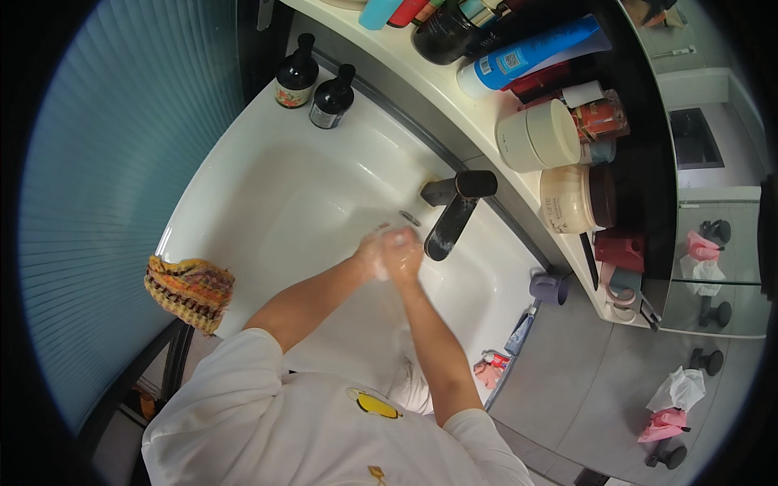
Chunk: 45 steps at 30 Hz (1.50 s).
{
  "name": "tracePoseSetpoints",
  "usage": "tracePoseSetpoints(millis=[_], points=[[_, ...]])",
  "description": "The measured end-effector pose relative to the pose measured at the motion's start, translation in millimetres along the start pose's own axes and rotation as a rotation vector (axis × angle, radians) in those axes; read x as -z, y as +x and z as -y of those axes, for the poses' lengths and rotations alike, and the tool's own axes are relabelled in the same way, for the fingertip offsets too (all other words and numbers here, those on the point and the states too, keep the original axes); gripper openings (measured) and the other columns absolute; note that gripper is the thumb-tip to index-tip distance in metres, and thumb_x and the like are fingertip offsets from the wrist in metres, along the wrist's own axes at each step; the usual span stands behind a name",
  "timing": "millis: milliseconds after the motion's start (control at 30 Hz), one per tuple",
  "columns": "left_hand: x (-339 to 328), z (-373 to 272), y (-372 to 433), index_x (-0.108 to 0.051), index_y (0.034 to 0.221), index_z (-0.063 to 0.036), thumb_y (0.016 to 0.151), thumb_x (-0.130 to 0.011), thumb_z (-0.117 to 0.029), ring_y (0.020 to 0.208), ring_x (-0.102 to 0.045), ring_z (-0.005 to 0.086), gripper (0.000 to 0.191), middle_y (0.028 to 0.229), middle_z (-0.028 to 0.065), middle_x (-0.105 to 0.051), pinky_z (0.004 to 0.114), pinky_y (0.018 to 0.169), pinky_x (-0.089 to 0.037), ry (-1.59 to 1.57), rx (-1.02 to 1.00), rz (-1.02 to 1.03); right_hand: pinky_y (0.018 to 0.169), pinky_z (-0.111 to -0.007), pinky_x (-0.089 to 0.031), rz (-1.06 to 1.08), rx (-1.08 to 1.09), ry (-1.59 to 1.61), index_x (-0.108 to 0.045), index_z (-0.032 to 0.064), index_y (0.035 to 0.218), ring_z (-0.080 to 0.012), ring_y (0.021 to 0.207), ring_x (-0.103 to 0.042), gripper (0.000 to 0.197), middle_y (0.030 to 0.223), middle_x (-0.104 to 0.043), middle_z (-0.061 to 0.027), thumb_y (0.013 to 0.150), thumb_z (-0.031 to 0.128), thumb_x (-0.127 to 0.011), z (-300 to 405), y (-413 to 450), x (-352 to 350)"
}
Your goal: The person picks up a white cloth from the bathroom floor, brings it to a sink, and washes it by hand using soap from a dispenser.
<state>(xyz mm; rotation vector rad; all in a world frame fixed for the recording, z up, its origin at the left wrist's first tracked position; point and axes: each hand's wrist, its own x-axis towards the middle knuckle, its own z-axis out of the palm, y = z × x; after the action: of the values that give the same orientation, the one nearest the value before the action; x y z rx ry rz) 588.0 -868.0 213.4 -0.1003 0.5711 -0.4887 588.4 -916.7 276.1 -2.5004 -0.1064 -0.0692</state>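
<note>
Over the white washbasin (pixel 267 200), my left hand (pixel 368 250) and my right hand (pixel 403 254) are pressed together. Whitish foam covers them, and motion blurs the fingers. Whether a piece of soap lies between the palms is hidden. Just right of my hands reaches the spout of a black faucet (pixel 453 225), its surface marked with white residue. Close beyond my fingertips, a small metal overflow slot (pixel 409 219) sits in the basin wall.
Two dark pump bottles (pixel 296 76) stand at the back-left corner. A knitted cloth (pixel 191 291) drapes over the left rim. A purple mug (pixel 548 288) and toothpaste tube (pixel 520 331) rest along the right edge. Above runs a white shelf (pixel 480 133) crowded with jars (pixel 538 136) and tubes.
</note>
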Motion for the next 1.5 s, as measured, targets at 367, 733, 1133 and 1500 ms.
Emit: tracePoseSetpoints(millis=[367,733,1133,1500], points=[[-35,-53,-8,-0.053,0.078,-0.0017,0.073,-0.051,-0.007,0.065,-0.052,0.0171,0.008,0.067,0.0078,-0.054,0.027,0.061,-0.042,1.491,-1.222,0.010,0.048,-0.028,-0.040,0.063,0.009,0.207,-0.052,0.0013,0.068,-0.0133,0.054,-0.050,0.010,0.059,-0.052,-0.0049,0.068,0.011,-0.056,-42,34,52],[-28,-18,-30,-0.047,0.105,-0.0097,0.075,-0.053,-0.031,0.076,-0.051,0.0169,0.037,0.087,0.0057,-0.053,0.031,0.066,-0.042,0.306,0.002,-0.141,0.057,-0.026,-0.042,0.505,-0.050,0.521,-0.055,0.0041,0.081,-0.0157,0.065,-0.052,0.015,0.079,-0.054,-0.0062,0.066,0.007,-0.058,-13,-2,29],[-12,2,-7,-0.047,0.082,-0.0062,0.083,-0.036,-0.029,0.076,-0.049,0.0166,0.026,0.077,0.0057,-0.049,0.032,0.067,-0.042,0.235,-0.188,-0.192,0.050,-0.034,-0.039,-0.026,0.073,0.154,-0.042,0.0015,0.061,-0.0276,0.052,-0.048,0.022,0.056,-0.048,-0.0144,0.070,0.020,-0.050,-12,-7,-7],[-59,-66,-58,-0.049,0.088,-0.0047,0.063,-0.049,-0.002,0.075,-0.048,0.0180,0.026,0.076,0.0056,-0.048,0.026,0.066,-0.039,1.857,-0.519,0.416,0.069,-0.025,-0.039,0.641,-0.019,0.437,-0.055,0.0038,0.078,-0.0103,0.075,-0.048,0.008,0.084,-0.053,-0.0017,0.071,0.003,-0.057,-69,23,110]])
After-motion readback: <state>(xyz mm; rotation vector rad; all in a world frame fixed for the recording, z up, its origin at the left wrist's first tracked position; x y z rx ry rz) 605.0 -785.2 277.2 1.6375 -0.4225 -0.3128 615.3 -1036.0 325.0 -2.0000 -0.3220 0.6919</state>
